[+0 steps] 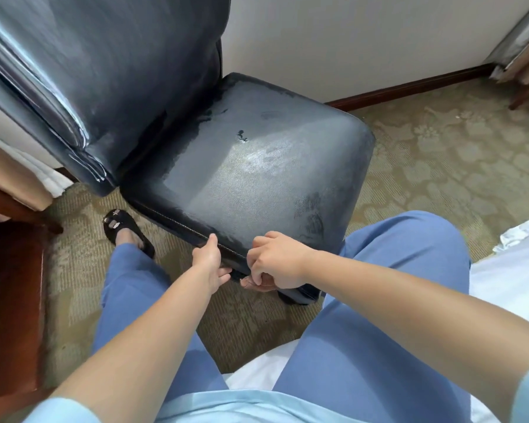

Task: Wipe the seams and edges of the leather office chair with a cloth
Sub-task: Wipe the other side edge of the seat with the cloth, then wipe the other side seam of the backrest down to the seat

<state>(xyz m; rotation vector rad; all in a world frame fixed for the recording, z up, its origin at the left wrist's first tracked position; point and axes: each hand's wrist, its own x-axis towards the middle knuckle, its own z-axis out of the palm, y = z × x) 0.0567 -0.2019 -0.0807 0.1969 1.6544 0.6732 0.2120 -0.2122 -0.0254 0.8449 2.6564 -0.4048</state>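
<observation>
I'm down at the near corner of the chair seat (251, 166), at six o'clock of the cushion, and both hands look to be gripping the front edge, so I'd call this steadying or shifting the chair rather than wiping. Left hand (209, 264) clamps the stitched seam (177, 222), thumb on top, fingers curled under; right hand (277, 264) is curled round the corner. No cloth is visible, so fetching one comes next.

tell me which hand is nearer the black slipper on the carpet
Left. The left hand holds the chair's front edge, closer to the slipper; the right hand sits farther along that edge, away from it.
</observation>
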